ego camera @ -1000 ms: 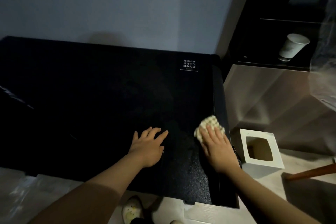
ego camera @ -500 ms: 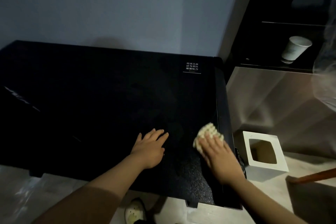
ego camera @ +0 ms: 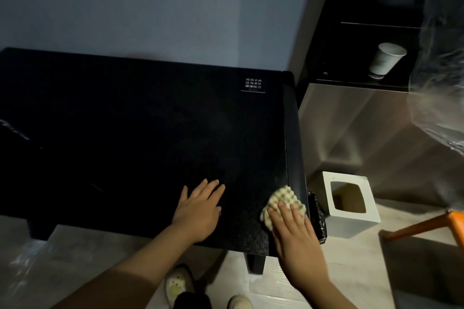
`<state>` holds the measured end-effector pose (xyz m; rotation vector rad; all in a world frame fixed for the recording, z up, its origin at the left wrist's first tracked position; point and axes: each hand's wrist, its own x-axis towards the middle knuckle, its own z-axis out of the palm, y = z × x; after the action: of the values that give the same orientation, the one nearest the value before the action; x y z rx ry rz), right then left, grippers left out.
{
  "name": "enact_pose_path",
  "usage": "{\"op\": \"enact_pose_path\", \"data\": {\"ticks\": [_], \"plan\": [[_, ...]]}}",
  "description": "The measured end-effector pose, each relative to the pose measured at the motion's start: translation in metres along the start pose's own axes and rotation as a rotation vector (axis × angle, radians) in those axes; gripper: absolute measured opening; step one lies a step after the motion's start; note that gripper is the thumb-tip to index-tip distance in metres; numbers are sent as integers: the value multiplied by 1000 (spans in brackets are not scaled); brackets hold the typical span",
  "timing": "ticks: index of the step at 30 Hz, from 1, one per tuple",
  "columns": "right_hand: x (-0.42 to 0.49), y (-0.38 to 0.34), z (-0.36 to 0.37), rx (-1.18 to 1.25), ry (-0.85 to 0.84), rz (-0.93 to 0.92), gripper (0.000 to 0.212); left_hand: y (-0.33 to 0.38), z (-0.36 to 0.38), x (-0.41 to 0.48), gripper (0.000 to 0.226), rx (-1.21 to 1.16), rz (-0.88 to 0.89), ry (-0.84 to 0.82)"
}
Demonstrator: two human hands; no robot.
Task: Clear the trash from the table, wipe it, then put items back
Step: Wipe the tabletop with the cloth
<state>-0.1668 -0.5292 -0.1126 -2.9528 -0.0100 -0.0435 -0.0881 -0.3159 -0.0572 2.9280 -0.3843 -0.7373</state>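
Drawn nearer the front right corner of the worktop (ego camera: 150, 120), the cloth (ego camera: 283, 198) is pressed under the flat, unclenched right hand (ego camera: 293, 231) while the left hand (ego camera: 198, 211) is rested open on the worktop nearby; trash appears cleared, wiping is judged underway, and items remain unreturned.

dim room, black table (ego camera: 125, 133) nearly featureless, right edge blurred, wide-angle bending.
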Motion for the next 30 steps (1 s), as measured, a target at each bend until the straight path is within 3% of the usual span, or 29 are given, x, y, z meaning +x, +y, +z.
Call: {"op": "enact_pose_path", "data": {"ticks": [3, 6, 8, 12, 15, 19, 22, 24, 28, 30], "plan": [[-2, -35, 13, 13, 51, 17, 50, 3, 4, -3, 54, -16, -16, 12], [-5, -48, 15, -62, 13, -274, 51, 4, 8, -6, 53, -17, -16, 27], [-1, -28, 9, -85, -3, -343, 49, 2, 10, -9, 52, -19, -12, 37], [8, 15, 0, -90, 37, -82, 49, -2, 12, -15, 51, -18, -9, 44], [7, -11, 8, -49, 40, 65, 50, 0, 13, -14, 50, -39, -13, 56], [-7, -65, 17, -66, 17, -294, 42, -3, 11, -10, 49, -50, -6, 65], [7, -44, 9, -93, -10, -475, 48, -7, 7, -10, 49, -36, 11, 109], [25, -16, 4, -119, -61, -326, 57, -10, 5, -11, 49, -19, 10, 131], [44, -17, -1, -46, -47, 103, 50, -20, 0, -9, 50, -9, -37, 130], [34, -56, 7, -18, -50, 33, 49, -25, -5, -4, 51, -9, -78, 117]]}}
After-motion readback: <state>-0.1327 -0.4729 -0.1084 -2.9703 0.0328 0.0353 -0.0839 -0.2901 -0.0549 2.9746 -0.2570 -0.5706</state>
